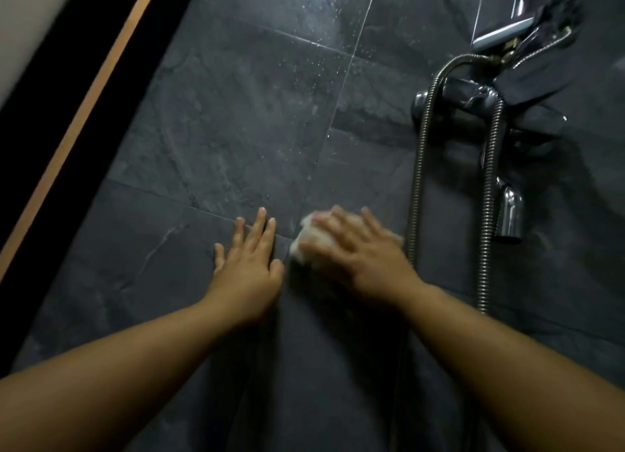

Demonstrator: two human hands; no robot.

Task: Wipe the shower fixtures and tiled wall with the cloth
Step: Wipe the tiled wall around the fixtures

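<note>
The wall-wiping step was in hand. Just left of the hose (416, 181), the right hand (358, 255) pressed the pale cloth (306, 238) against the tiled wall (220, 113), fingers spread. Further left of the hose, the left hand (248, 269) lay flat and empty, bracing. Next, I judged, the droplets (314, 62) higher up needed firm upward sweeps.

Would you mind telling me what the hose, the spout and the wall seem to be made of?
Hose: ribbed, shiny, likely metal. Spout: polished chrome-like metal, with bright highlights. Wall: dark glossy stone-look tile, veined, with grout lines; real stone or ceramic is unclear.
</note>
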